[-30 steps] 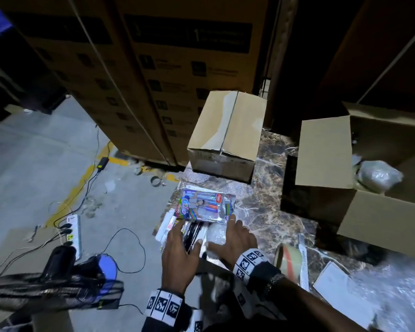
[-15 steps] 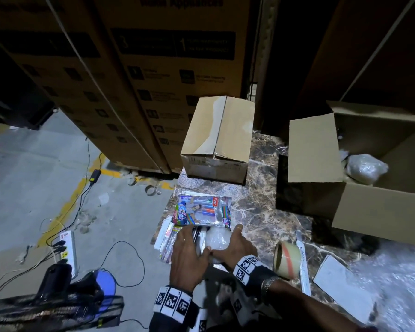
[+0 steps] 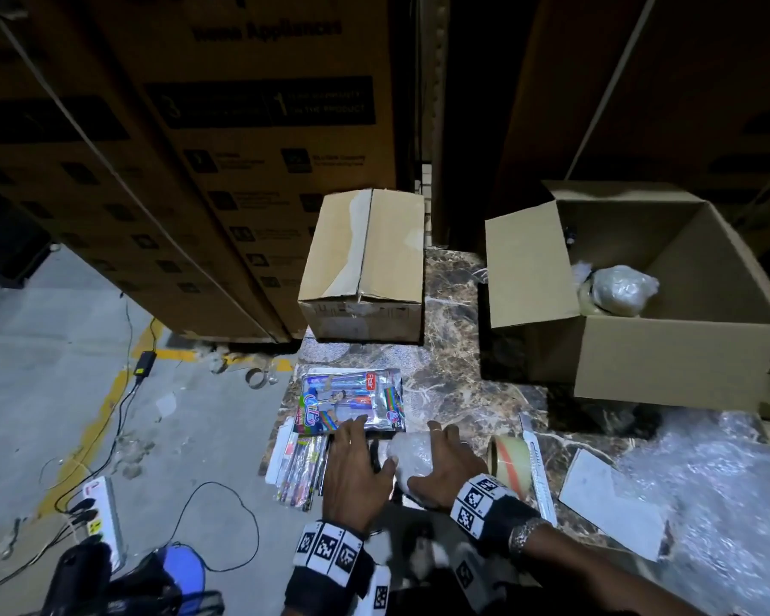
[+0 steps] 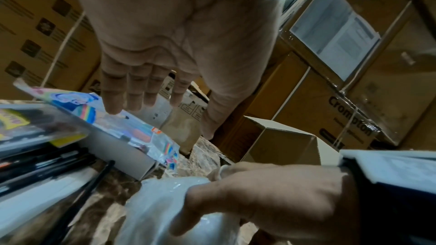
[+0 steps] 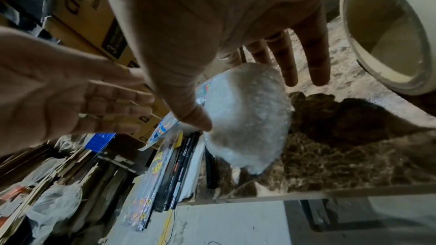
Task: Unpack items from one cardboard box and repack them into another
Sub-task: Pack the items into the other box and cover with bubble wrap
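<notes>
A bubble-wrapped bundle point(image 3: 412, 455) lies on the marble table point(image 3: 454, 393) near its front edge. My right hand point(image 3: 445, 460) rests over it, thumb against its side point(image 5: 200, 122), fingers straight and spread. My left hand point(image 3: 356, 455) hovers flat just left of the bundle, fingertips point(image 4: 113, 109) over the near edge of a colourful pen pack point(image 3: 352, 400). Flat stationery packs point(image 3: 299, 469) are stacked under and left of that hand. A closed cardboard box point(image 3: 365, 264) stands at the back. An open cardboard box point(image 3: 667, 353) at the right holds a wrapped item point(image 3: 619, 289).
A tape roll point(image 3: 510, 464) stands right of my right wrist, with a white strip point(image 3: 536, 473) and a white sheet point(image 3: 605, 504) beyond. Bubble wrap point(image 3: 721, 504) covers the table's right corner. Tall cartons point(image 3: 241, 148) wall the back. Cables and a power strip point(image 3: 103, 517) lie on the floor at left.
My left hand has slid forward from the black pens to the near edge of the colourful pack. The right hand stays on the wrapped bundle.
</notes>
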Demonstrator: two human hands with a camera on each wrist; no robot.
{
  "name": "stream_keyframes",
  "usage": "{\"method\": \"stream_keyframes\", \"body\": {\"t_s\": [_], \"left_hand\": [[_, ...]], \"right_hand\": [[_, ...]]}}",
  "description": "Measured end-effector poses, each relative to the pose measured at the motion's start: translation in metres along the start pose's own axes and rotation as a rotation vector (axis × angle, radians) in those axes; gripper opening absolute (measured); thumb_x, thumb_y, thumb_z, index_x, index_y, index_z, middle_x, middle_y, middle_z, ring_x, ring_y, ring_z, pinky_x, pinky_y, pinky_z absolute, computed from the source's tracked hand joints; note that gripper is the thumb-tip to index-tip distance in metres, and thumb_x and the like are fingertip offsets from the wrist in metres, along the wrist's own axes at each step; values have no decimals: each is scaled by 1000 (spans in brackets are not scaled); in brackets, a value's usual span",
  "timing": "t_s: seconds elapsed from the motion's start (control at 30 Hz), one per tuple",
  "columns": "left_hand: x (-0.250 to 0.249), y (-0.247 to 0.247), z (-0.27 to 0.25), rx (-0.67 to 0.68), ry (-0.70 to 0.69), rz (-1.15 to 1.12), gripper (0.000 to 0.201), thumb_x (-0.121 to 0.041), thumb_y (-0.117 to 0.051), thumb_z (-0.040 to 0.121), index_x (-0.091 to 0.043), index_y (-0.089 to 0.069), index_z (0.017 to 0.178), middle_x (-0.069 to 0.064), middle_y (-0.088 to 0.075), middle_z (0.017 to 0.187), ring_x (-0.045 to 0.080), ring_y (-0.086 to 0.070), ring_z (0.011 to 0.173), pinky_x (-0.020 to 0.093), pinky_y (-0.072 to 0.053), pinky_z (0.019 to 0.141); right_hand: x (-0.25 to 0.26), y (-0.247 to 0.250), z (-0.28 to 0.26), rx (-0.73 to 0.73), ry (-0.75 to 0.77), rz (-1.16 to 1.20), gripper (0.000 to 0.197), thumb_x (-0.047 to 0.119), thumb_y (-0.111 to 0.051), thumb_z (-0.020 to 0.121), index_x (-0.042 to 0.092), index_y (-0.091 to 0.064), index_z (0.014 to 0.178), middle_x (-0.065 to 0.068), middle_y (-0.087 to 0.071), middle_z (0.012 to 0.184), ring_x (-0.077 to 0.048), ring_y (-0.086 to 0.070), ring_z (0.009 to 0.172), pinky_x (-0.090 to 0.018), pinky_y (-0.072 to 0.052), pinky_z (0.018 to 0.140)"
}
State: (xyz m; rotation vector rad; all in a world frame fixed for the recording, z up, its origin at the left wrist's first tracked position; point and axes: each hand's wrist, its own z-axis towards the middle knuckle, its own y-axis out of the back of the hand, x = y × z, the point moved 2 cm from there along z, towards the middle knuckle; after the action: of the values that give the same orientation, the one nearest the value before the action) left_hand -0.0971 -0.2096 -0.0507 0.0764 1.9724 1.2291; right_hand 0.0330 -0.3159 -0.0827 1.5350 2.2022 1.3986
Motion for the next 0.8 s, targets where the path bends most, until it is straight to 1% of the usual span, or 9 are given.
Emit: {"method": "stream_keyframes", "body": {"t_s": [0.1,0.27,0.33,0.37,0.43,0.53,0.57,0.63,0.8], "left_hand": [[-13,0,11,6,-43,16,75,-31,-73,88,-10,-37,150,14,-41,148,33,-38,140,37,-34,109],[-29,1,22,2,-122,80,75,-40,-72,90,-12,-36,150,13,-42,147,34,-42,137,40,-36,107],[-30,-1,25,8,-125,87,77,-42,-70,90,-13,-34,151,13,-42,148,34,-42,138,41,-38,108],[-32,-2,25,17,-133,88,77,-43,-69,90,-15,-32,152,12,-40,150,33,-40,140,41,-37,109],[-35,-4,27,49,-145,88,79,-43,-68,91,-18,-28,154,10,-36,154,30,-37,142,39,-36,111],[-39,-7,29,84,-179,88,81,-43,-69,91,-18,-27,155,9,-32,158,28,-34,145,40,-36,112],[-41,-6,30,87,-184,88,81,-43,-69,91,-18,-27,155,8,-31,159,28,-32,147,40,-35,114],[-44,-1,33,76,-176,92,80,-41,-69,92,-18,-26,156,8,-30,160,28,-29,148,39,-32,115],[-58,24,37,-19,-241,45,70,-30,-73,88,-19,-38,147,5,-43,146,29,-44,134,41,-40,102]], "right_hand": [[3,-3,2,-29,-11,-1,96,68,-56,74,23,-21,151,-4,-32,146,-32,-43,130,-44,-42,102],[-2,11,8,-126,21,63,76,52,-54,86,25,-26,151,-4,-28,152,-31,-41,133,-43,-40,105],[-6,17,10,-104,27,95,74,51,-54,87,22,-30,151,-4,-29,152,-30,-40,134,-42,-39,107],[-8,18,10,-79,30,90,79,51,-57,86,20,-27,153,-6,-28,153,-31,-39,136,-42,-38,109],[-10,17,12,14,60,54,94,44,-66,83,20,-13,157,-10,-21,157,-35,-36,138,-44,-38,110],[-13,11,16,128,125,-33,119,29,-84,69,20,-6,158,-13,-23,156,-37,-38,137,-46,-42,106],[-14,10,16,133,133,-57,122,30,-87,65,20,-7,157,-13,-25,154,-37,-39,136,-45,-44,104],[-15,10,16,95,135,-63,121,40,-85,62,22,-10,156,-10,-29,150,-35,-42,132,-43,-45,100],[-20,55,-10,-121,197,57,110,61,-78,55,32,-22,146,2,-37,138,-26,-50,120,-39,-48,93]]}}
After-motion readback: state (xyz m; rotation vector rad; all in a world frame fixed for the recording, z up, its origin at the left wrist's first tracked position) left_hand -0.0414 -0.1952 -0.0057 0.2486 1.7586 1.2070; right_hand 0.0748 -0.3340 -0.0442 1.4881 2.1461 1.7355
